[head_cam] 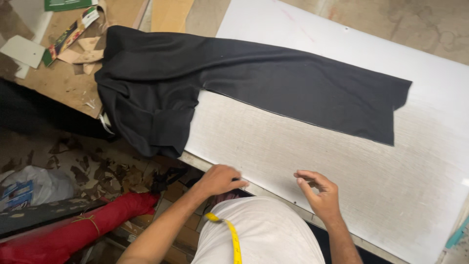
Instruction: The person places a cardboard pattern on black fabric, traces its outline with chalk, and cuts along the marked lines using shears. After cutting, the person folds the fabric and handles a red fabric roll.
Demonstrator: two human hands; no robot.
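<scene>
We are standing at the near edge of the worktop [342,161], looking down at a white, faintly textured board that covers most of it. Our left hand [218,180] is resting knuckles-up right at that near edge, fingers curled under; we cannot tell whether they are pinching anything, since the fingertips are hidden. Our right hand [320,191] is hovering just above the board, fingers loosely bent toward the thumb, gripping nothing that we can see. Both hands are well apart from the cloth.

The black garment [234,83] is lying across the far side of the board. One long flat panel, like a trouser leg, is stretching out to the right with its cut end near the board's right part, while the bunched upper portion is hanging off the left edge over a brown surface [53,83] scattered with paper scraps [22,51]. A yellow measuring tape [233,239] is hanging over our white shirt.

We are judging this as a pause between laying the cloth out and working on it: the leg is lying mostly smooth, yet nothing is being held. Any further handling is calling for a reach forward across the bare board, and the crumpled part at the left is needing to be drawn up and flattened. A red roll of fabric [73,230] is lying on the floor below to our left.
</scene>
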